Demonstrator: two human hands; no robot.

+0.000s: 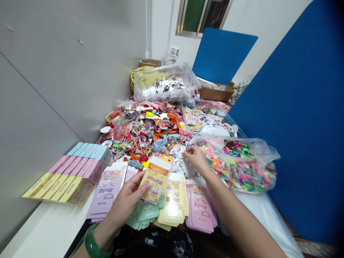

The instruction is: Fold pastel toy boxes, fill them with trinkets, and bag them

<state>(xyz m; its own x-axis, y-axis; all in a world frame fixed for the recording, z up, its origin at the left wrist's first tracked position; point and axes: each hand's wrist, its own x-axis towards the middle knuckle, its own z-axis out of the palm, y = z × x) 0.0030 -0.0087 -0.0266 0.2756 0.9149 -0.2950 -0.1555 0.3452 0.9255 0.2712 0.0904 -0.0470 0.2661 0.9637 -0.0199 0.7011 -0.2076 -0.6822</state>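
My left hand (133,193), with a green bangle on its wrist, grips a yellow printed box (155,181) with its upper end open. Thumb on the front, fingers behind. My right hand (195,157) has its fingertips pinched together over a pile of white cut-out pieces (179,161); whatever sits between them is too small to tell. Below the hands lie stacks of flat boxes: purple (106,188) at the left, green (147,211), yellow (173,200) and pink (200,206).
Filled yellow, pink and blue boxes (77,172) stand in rows at the left. Mixed small trinkets (145,129) cover the table's middle. Behind is a clear bin (166,84); at right, a plastic bag of colourful pieces (242,168) and a blue panel (295,125).
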